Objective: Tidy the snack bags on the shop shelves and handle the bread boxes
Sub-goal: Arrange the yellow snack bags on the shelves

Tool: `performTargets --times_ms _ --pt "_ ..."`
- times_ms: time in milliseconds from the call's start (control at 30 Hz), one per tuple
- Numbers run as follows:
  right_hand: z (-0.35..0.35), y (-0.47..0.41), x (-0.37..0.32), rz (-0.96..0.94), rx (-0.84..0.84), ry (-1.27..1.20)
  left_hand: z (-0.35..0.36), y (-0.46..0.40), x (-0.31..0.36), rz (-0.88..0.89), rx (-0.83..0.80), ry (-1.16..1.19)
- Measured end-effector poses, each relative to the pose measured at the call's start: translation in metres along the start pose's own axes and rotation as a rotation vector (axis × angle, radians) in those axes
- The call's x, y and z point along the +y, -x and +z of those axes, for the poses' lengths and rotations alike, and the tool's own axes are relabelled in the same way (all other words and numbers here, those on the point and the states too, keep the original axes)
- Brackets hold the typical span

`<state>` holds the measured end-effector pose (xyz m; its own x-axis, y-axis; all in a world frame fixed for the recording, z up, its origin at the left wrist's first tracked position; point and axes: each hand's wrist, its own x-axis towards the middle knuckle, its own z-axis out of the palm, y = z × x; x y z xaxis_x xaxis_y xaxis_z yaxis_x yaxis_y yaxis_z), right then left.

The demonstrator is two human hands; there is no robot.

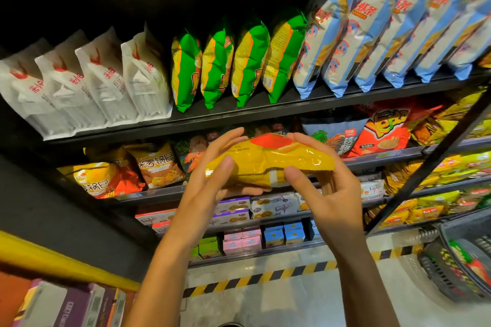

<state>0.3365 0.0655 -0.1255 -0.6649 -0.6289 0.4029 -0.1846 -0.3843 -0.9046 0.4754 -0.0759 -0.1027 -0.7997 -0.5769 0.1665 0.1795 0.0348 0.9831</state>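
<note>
2 hands (268, 175) half-hiding yellow bag (268, 160)

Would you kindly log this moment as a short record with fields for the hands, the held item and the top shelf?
held item: yellow snack bag, lying sideways in front of the shelves
left hand: grips the bag's left end
right hand: grips the bag's right part
top shelf: white bags, green bags, blue bags, standing in rows
</note>
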Motion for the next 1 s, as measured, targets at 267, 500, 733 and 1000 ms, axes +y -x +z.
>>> performTargets --times_ms 267,500,733,1000 --pt "0.005 -0.004 0.008 0.115 0.298 -0.121 0.011 0.005 -0.002 0.081 -0.175 -0.199" --pt "0.003 -0.003 0.012 0.146 0.301 -0.124 0.012 0.002 -0.008 0.086 -0.137 -0.192" --pt "0.002 -0.002 0.008 0.121 0.108 -0.091 0.014 -0.005 -0.012 0.015 0.078 -0.104" --pt "0.001 -0.007 0.003 0.188 0.237 -0.001 0.015 -0.007 -0.013 -0.023 0.124 -0.143"
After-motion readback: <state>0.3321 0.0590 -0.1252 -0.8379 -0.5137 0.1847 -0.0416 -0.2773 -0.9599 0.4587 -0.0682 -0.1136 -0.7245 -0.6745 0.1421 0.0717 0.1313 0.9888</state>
